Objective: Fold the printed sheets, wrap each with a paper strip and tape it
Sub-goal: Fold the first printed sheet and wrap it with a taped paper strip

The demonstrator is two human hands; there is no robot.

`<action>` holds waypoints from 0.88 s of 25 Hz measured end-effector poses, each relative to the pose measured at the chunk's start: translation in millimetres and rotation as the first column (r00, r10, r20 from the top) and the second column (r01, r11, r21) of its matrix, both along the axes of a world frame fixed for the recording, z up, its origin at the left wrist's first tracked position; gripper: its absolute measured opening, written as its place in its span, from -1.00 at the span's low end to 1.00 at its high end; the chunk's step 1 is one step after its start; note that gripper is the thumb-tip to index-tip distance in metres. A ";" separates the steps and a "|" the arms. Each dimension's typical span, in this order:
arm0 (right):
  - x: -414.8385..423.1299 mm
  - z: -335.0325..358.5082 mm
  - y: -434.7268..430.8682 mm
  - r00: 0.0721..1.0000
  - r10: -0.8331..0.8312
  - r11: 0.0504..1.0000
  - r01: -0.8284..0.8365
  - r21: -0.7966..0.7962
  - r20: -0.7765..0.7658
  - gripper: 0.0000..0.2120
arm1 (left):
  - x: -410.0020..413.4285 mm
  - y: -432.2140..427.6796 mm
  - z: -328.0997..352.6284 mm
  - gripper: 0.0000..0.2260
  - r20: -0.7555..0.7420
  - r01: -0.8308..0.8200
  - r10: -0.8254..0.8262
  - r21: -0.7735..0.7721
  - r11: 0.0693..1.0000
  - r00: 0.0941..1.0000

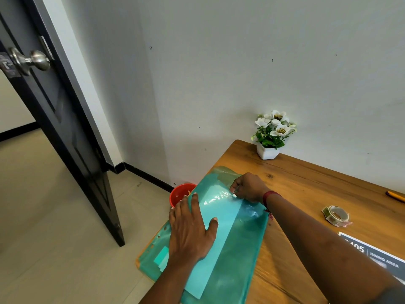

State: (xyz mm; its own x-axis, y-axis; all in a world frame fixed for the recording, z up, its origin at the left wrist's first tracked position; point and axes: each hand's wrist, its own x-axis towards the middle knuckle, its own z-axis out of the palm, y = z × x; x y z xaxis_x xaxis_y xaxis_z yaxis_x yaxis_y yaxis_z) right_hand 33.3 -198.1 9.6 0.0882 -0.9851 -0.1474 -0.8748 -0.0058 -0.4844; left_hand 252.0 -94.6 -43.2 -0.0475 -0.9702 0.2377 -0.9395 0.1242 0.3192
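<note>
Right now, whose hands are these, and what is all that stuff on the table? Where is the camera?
The camera sits on a person's head and looks down, so you see their own two arms. The left hand lies flat, pressing down a green plastic folder on the wooden table. A paler strip shows through the folder. The right hand pinches something small and white at the folder's far end; I cannot tell what it is. On the table there is also a tape roll, a printed sheet, a yellow pen at the edge of the picture, and a white pot of flowers. A red bucket stands on the floor beside an open dark door.
</note>
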 end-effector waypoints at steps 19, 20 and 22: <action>-10.6 0.8 11.3 0.988 -0.136 0.977 0.145 -0.154 0.068 -0.83 | 2.3 0.1 12.2 -0.30 -0.078 0.047 -0.044 0.037 0.998 0.996; -10.5 1.8 11.3 0.989 -0.136 0.975 0.144 -0.170 0.060 -0.84 | 2.1 -0.6 12.4 -0.32 -0.068 0.050 -0.047 0.045 0.998 0.997; -8.8 3.1 12.1 0.995 -0.097 0.973 0.097 -0.208 0.006 -0.86 | 1.0 -1.1 11.3 -0.35 -0.006 0.041 -0.041 0.058 0.998 0.999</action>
State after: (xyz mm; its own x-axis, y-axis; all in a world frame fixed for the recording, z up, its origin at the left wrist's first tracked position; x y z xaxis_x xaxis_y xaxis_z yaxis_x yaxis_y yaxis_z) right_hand 24.5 -186.0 12.8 -0.0095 -0.9981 0.0612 -0.8780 -0.0210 -0.4782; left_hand 253.0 -95.7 -31.9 -0.0862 -0.9796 0.1817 -0.9323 0.1436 0.3319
